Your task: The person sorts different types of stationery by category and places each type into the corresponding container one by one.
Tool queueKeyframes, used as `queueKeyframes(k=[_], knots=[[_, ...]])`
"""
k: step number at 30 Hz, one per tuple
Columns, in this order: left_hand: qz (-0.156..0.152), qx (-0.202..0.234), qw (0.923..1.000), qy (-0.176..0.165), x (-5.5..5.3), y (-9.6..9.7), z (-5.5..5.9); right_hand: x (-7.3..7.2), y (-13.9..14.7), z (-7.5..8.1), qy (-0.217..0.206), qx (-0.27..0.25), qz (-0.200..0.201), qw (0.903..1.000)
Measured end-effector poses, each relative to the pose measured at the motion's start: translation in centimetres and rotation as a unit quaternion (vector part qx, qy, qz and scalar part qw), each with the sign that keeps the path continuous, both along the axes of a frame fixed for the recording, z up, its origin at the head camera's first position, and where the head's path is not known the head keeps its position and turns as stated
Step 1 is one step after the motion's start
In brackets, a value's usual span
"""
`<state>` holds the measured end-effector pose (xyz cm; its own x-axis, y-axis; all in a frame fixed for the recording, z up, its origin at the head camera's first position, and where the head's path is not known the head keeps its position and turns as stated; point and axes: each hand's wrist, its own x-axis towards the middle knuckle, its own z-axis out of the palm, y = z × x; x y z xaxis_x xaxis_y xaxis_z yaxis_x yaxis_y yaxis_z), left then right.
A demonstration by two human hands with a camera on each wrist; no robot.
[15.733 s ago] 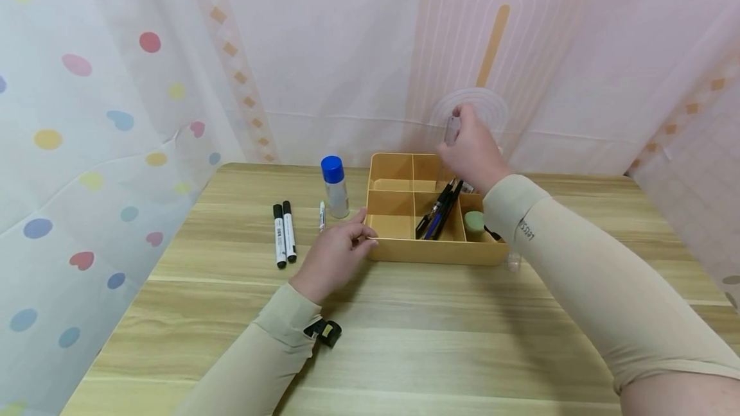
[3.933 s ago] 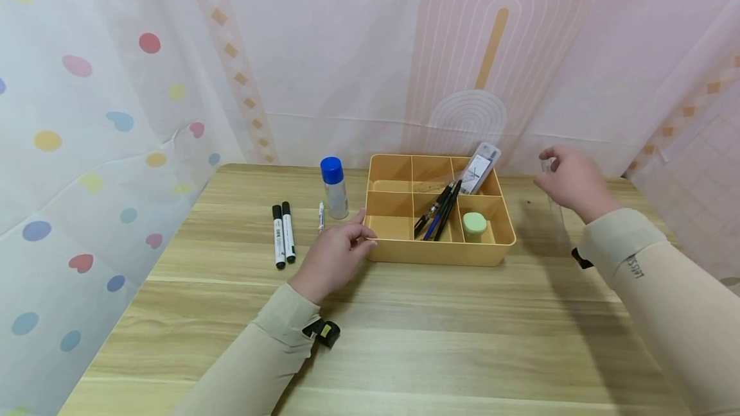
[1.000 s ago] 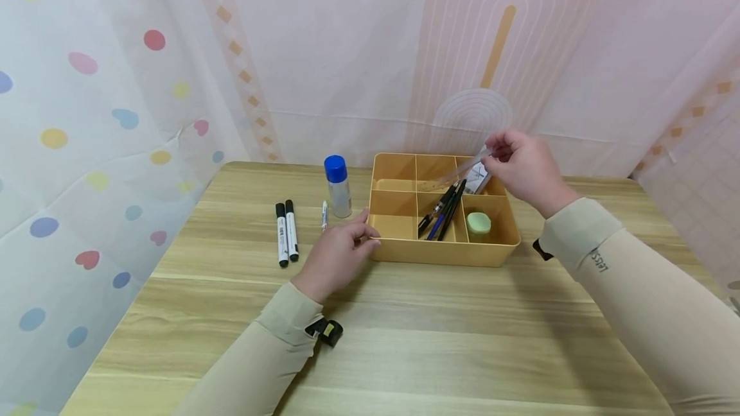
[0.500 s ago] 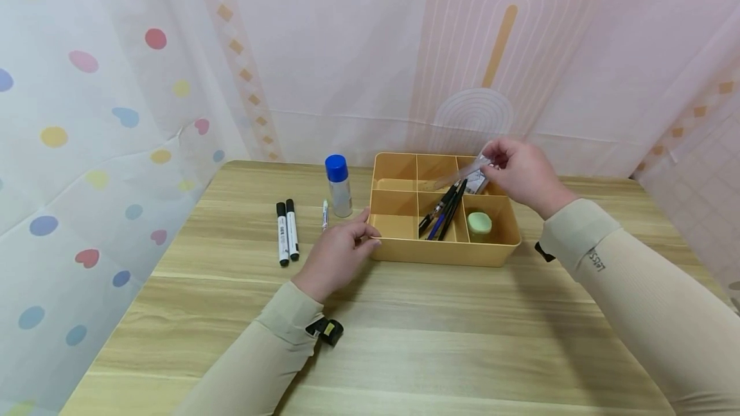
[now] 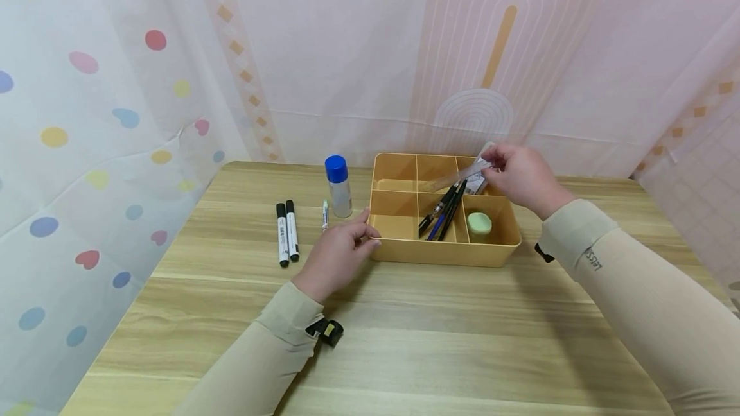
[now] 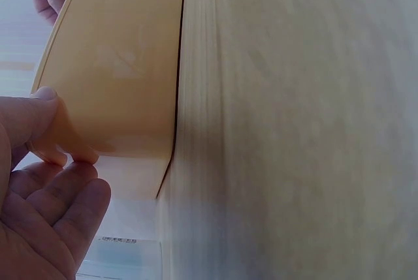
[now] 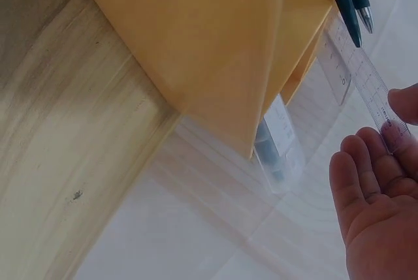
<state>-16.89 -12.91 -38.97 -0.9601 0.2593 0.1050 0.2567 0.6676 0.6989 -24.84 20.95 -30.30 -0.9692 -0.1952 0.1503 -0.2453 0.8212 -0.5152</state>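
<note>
A yellow divided organizer box [image 5: 439, 253] stands on the table. My left hand [image 5: 337, 254] grips its front left corner, thumb and fingers on either side of the rim in the left wrist view. My right hand [image 5: 523, 177] pinches one end of a clear ruler [image 5: 459, 176] above the back right compartment; the ruler slants down left into the back middle compartment. Another clear scale piece [image 7: 335, 71] lies beside it in the right wrist view. Several pens [image 5: 445, 214] lean in the front middle compartment. A pale green lidded item [image 5: 479, 223] sits front right. A clear case [image 5: 477, 180] leans at back right, partly hidden.
Left of the box stand a blue-capped clear bottle [image 5: 339, 191] and a small thin white tube or pen [image 5: 325, 214]. Two white markers with black caps, including the left marker [image 5: 282, 236], lie farther left. A patterned curtain [image 5: 347, 50] hangs behind the table.
From the right side of the table, my right hand has brought the ruler left over the box. During the last second it lowers slightly. My left hand stays on the corner.
</note>
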Motion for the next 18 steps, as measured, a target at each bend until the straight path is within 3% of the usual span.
queueKeyframes(k=[18], knots=[[0.000, -0.004, 1.0000, 0.000, 0.04, 0.09, 0.04, -0.32, -0.26, -0.24, -0.016, 0.046, 0.018, 0.9987]])
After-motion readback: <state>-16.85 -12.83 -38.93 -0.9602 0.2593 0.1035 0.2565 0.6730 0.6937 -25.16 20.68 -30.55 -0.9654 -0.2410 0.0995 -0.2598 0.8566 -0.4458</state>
